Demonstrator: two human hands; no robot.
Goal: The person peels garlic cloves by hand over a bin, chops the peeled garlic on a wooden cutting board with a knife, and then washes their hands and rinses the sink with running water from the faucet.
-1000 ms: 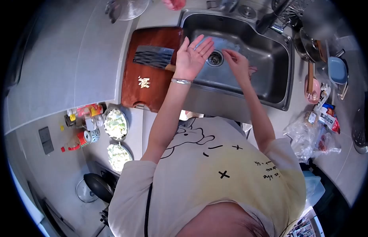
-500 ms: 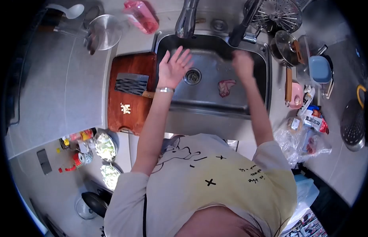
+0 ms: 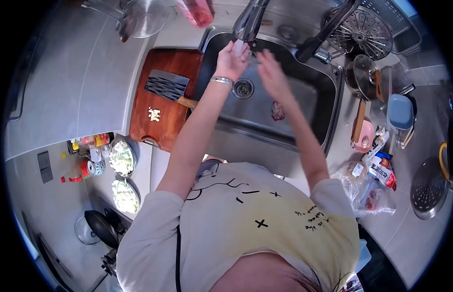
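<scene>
My left hand [image 3: 231, 62], palm up with its fingers apart and a bracelet on the wrist, is under the chrome faucet [image 3: 249, 22]. A whitish streak, seemingly running water, shows at its fingers. Close by on the right, my right hand [image 3: 273, 73] is partly blurred, fingers stretched out and holding nothing. Both are over the steel sink [image 3: 297, 92]. A piece of raw meat [image 3: 277, 111] lies on the sink floor, partly covered by my right forearm. Left of the sink, a cleaver [image 3: 167, 85] rests on a wooden cutting board [image 3: 143, 129] beside chopped pale pieces [image 3: 154, 114].
Two plates of chopped greens [image 3: 122, 158] stand at the lower left near bottles and a can [image 3: 96, 168]. On the right are a lidded pot [image 3: 365, 78], a pink dish [image 3: 366, 136], a blue container [image 3: 400, 112] and plastic bags [image 3: 355, 180]. A second, dark faucet [image 3: 328, 29] leans over the sink.
My right hand has moved left from the sink's right side toward my left hand. My left hand has risen to the faucet outlet. The view has shifted slightly.
</scene>
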